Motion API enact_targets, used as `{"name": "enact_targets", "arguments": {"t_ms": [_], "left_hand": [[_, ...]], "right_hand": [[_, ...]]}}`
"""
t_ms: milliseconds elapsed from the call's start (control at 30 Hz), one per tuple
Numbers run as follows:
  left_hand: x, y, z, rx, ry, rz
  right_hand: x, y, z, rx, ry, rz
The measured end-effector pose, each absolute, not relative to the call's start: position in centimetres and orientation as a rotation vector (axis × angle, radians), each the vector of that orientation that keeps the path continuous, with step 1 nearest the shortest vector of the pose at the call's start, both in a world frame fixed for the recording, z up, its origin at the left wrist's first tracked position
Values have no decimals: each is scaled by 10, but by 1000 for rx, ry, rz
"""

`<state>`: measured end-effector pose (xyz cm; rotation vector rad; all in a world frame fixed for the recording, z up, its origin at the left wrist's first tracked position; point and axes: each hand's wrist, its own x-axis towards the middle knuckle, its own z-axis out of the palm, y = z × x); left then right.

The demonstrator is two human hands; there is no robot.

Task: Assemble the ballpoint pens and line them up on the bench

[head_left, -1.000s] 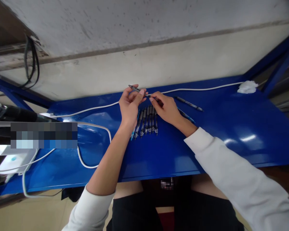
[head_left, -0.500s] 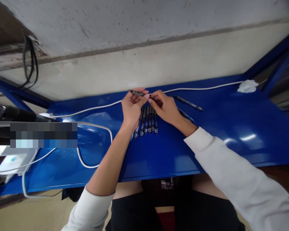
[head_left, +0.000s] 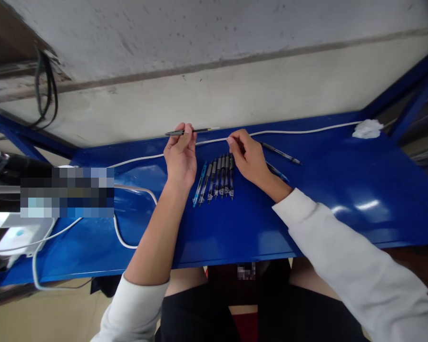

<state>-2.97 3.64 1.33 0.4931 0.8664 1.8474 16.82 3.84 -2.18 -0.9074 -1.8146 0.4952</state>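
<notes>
My left hand (head_left: 181, 154) pinches a grey pen part (head_left: 174, 133) with a thin dark refill sticking out to the right, held above the back edge of the table. To its right, my right hand (head_left: 248, 154) is closed with fingertips together; whatever it grips is too small to make out. Between and below the hands lies a row of several black pens (head_left: 218, 175) with clear barrels, side by side. A light blue pen (head_left: 200, 184) is at the left end of that row. Another black pen (head_left: 281, 153) and a blue pen (head_left: 277, 172) lie beyond my right hand.
A white cable (head_left: 299, 131) runs along the back of the blue table (head_left: 235, 232) to a crumpled white wad (head_left: 367, 128). At the left are white devices (head_left: 24, 237) and looping cables. A wall (head_left: 288, 90) stands behind.
My hands have moved apart: the left went left and slightly up with the pen part, and its refill now shows. The light blue pen in the row is uncovered.
</notes>
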Motion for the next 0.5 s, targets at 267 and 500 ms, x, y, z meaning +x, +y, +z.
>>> {"name": "enact_targets", "arguments": {"t_ms": [267, 500], "left_hand": [[-28, 40, -10, 794, 907, 1753], [-26, 41, -19, 933, 899, 1715]], "right_hand": [[167, 35, -18, -931, -1836, 538], [166, 36, -19, -929, -1846, 532]]}}
